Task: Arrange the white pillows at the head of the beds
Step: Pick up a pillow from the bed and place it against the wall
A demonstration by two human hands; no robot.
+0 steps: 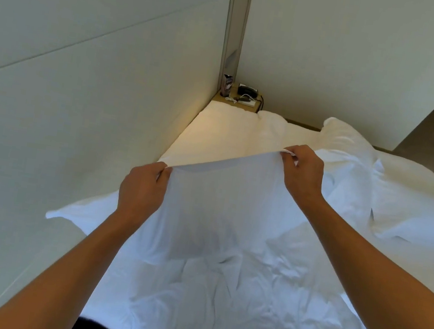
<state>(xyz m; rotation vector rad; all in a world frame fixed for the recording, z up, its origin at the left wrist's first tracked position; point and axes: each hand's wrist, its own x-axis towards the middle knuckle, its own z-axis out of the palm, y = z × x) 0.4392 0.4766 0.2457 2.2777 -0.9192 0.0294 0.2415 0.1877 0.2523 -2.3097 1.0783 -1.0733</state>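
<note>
I hold a white pillow up by its open top edge over the bed. My left hand pinches the left corner of that edge, and my right hand pinches the right corner. The cloth hangs taut between them and bunches in wrinkles below. Another white pillow lies on the bed to the right, beyond my right hand. A further white pillow or duvet fold lies at the far right.
A pale padded wall runs along the left side of the bed. A small bedside shelf in the far corner carries a telephone, a cable and a small box. Floor shows at the upper right.
</note>
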